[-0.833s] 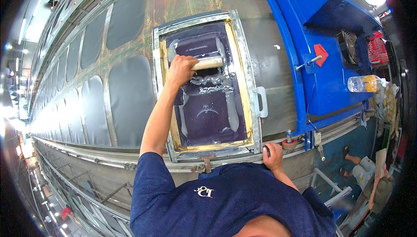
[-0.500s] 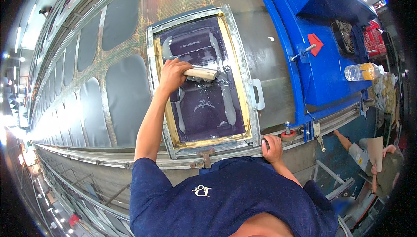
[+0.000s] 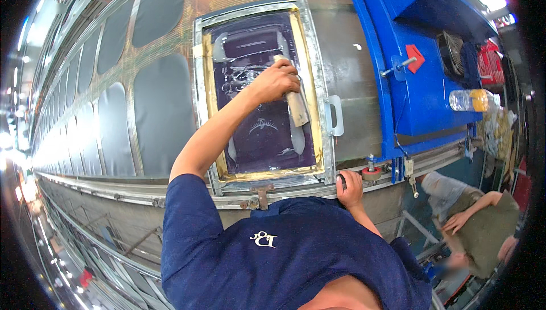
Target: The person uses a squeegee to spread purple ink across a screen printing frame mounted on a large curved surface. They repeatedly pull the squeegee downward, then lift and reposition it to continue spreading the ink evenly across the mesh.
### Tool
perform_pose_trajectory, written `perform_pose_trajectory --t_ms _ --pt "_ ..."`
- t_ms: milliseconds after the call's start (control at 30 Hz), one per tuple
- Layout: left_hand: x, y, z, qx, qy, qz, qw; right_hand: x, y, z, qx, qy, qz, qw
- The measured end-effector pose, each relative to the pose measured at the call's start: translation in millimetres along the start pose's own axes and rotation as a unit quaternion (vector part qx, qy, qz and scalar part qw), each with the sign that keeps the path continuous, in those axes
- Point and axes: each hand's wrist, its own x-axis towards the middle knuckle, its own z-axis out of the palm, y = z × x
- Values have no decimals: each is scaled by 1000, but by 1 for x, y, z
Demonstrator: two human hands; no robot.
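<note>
My left hand (image 3: pixel 280 80) hides the middle of the squeegee (image 3: pixel 297 110), its fingers wrapped round it, over the right side of the purple screen (image 3: pixel 261 153). Whether my curled right hand (image 3: pixel 351 189) grips the dark thing (image 3: pixel 341 182) at its thumb, I cannot tell.

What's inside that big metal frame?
A dark purple panel with pale shapes, edged with yellowish tape, fills the metal frame. The left hand and squeegee cover part; what's under them can't be seen.
</note>
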Motion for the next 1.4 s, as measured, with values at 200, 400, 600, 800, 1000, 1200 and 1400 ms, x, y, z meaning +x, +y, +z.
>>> perform_pose_trajectory --t_ms 200,400,600,800,1000,1200,1400 --pt "-45 -21 -10 20 -26 -82 996 4 0 0 4 -9 1 1000" --pt "-80 -14 -49 91 -35 -277 956 0 3 2 9 -2 -1 1000" --pt "-86 -3 -19 86 40 -383 919 -1 8 4 16 -8 -20 1000" --pt "-95 1 -26 26 26 -334 942 -3 10 5 10 -1 -16 1000" --pt "-88 -15 -11 91 106 -353 925 2 8 2 10 -19 -15 1000" --pt "-92 -13 -34 27 25 -365 930 -5 9 5 8 -12 -2 1000" --pt "-97 -20 -15 91 104 -355 924 3 1 1 12 -16 1 1000"
